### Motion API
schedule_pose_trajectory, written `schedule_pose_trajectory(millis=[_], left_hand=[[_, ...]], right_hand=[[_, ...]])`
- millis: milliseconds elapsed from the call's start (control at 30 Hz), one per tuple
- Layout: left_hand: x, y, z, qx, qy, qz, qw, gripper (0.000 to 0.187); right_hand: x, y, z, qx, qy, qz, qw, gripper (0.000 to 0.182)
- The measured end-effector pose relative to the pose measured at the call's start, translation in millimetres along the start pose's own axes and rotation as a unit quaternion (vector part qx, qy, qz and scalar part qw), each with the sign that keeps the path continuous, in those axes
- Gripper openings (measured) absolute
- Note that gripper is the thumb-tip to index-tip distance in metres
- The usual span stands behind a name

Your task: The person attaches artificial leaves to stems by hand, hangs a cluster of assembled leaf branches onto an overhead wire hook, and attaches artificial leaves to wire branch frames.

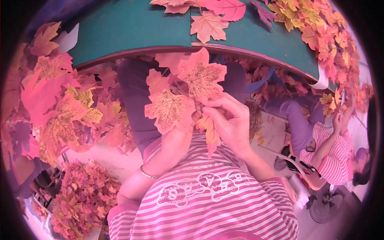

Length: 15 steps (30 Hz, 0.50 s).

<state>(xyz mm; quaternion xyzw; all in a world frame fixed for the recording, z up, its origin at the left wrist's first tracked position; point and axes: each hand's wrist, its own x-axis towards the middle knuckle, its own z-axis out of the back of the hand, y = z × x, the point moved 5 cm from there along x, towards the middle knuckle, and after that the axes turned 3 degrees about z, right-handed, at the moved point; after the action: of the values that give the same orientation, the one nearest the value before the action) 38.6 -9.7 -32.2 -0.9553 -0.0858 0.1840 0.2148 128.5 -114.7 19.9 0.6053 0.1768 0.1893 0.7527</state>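
In front of my lap is a spray of artificial maple leaves (202, 76), pink-orange with dark speckles. My left hand (182, 134) is closed around its stems from below; a speckled leaf hides most of its fingers. Thumb and forefinger of my right hand (233, 119) pinch together at the stems, right beside the left fingertips. What exactly lies between them is too small to make out. A smaller yellow-orange leaf (210, 132) hangs down between the two hands.
A green table (132, 30) with a curved edge stands ahead, with loose leaves (209, 26) on it. Leaf bunches (60, 108) crowd the left side, and a big leaf pile (82, 196) lies lower left. At right another person (330, 154) sits holding yellow leaves.
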Motion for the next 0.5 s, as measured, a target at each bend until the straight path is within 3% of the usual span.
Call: schedule_pose_trajectory(millis=[267, 367, 467, 500], left_hand=[[-3.8, 5.1, 2.0, 0.073, -0.026, 0.006, 0.997, 0.034], [-4.9, 9.2, 11.3, 0.079, -0.010, 0.038, 0.996, 0.038], [2.3, 0.0, 6.7, 0.179, -0.046, 0.065, 0.981, 0.034], [4.4, -8.8, 4.0, 0.375, -0.055, 0.029, 0.925, 0.031]], right_hand=[[1.0, 0.8, 1.2, -0.045, 0.004, 0.052, 0.998, 0.013], [-0.4, 2.5, 0.0, 0.016, 0.019, -0.042, 0.999, 0.019], [4.9, -6.3, 3.2, 0.074, 0.046, -0.100, 0.991, 0.019], [8.7, -15.9, 5.2, 0.021, 0.070, -0.103, 0.992, 0.022]])
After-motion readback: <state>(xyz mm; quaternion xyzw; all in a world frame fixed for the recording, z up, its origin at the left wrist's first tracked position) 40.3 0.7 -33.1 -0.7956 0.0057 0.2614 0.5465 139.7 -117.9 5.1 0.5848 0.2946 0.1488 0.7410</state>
